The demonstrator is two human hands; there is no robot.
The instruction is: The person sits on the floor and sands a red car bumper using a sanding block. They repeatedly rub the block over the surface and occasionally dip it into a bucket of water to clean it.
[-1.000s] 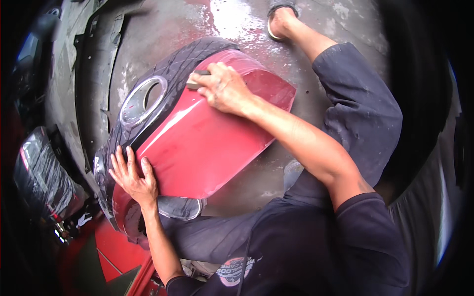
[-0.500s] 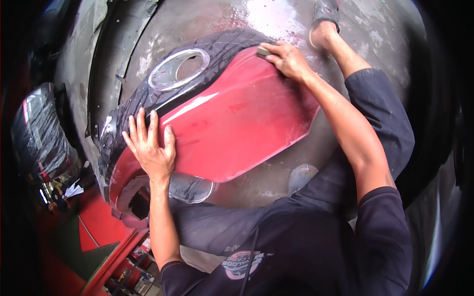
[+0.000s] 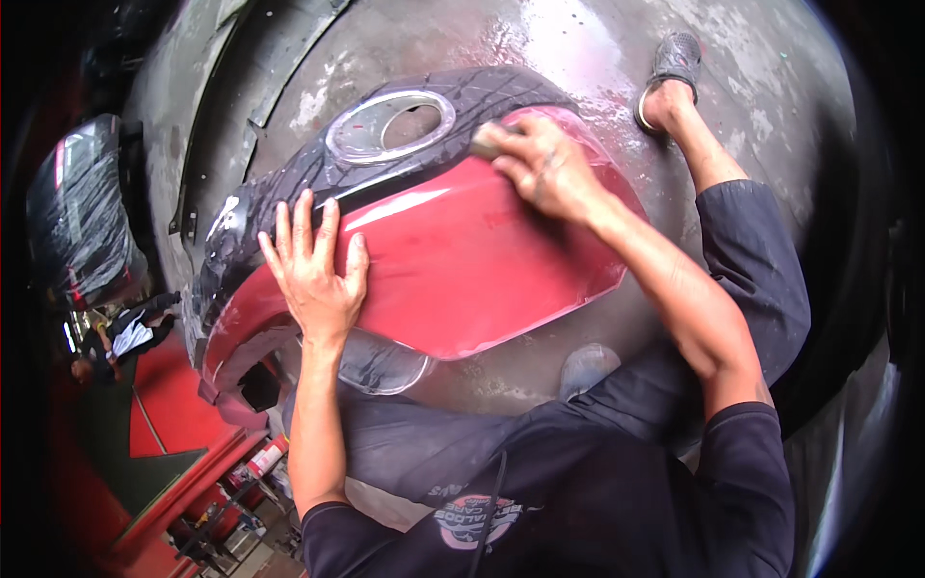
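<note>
red panel [image 3: 453, 270], stained grey floor [image 3: 414, 39], left hand [image 3: 318, 275] spread flat, right hand [image 3: 551, 171] gripping block [image 3: 483, 144]

Left hand [image 3: 320, 287] splayed palm-down, right hand [image 3: 556, 175] curled, right elbow [image 3: 721, 358] bent

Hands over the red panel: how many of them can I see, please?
2. The left hand lies spread at the left side of the red panel; the right hand, gripping a small block, is toward its far edge. Neither is hidden.
</note>
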